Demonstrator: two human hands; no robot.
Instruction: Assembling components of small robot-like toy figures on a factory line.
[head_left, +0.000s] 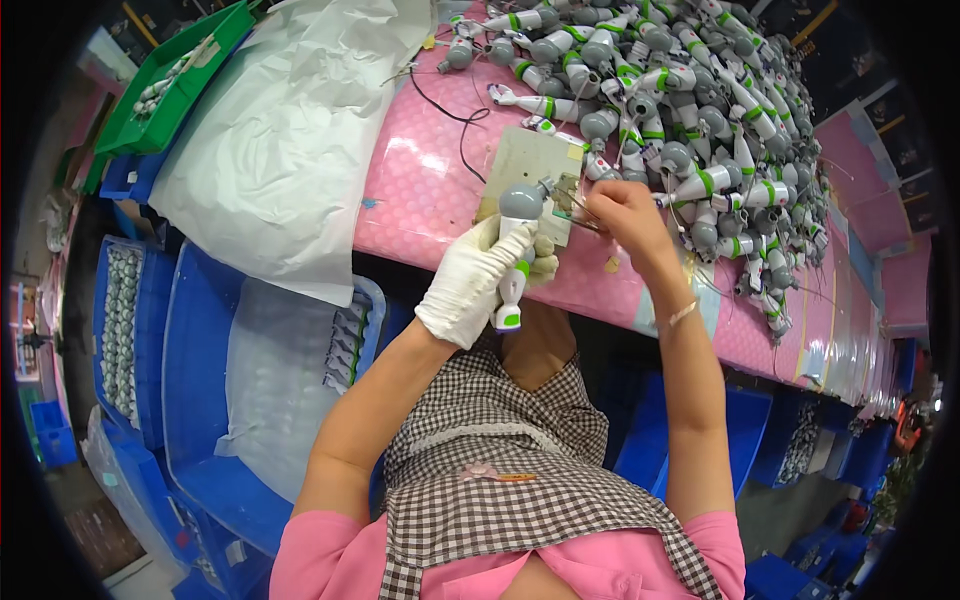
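Observation:
My left hand [474,275], in a white glove, is wrapped round a white handheld device [512,280] with a round grey head and green bands. The head points away from me, over the table edge, with a small dark neck at its tip. My bare right hand [628,218] pinches a thin dark tool [582,220], whose kind I cannot make out. Its tip is close to the device's head, beside a small metal fixture [566,190]. The fixture sits on a pale flat plate [530,155] on the pink table.
A large heap of similar grey-headed devices [660,100] covers the table's far right. A black cable [462,130] crosses the pink bubble-patterned cover [415,190]. White sheeting [290,130] drapes the left side, near a green tray [175,85]. Blue bins [205,480] stand below.

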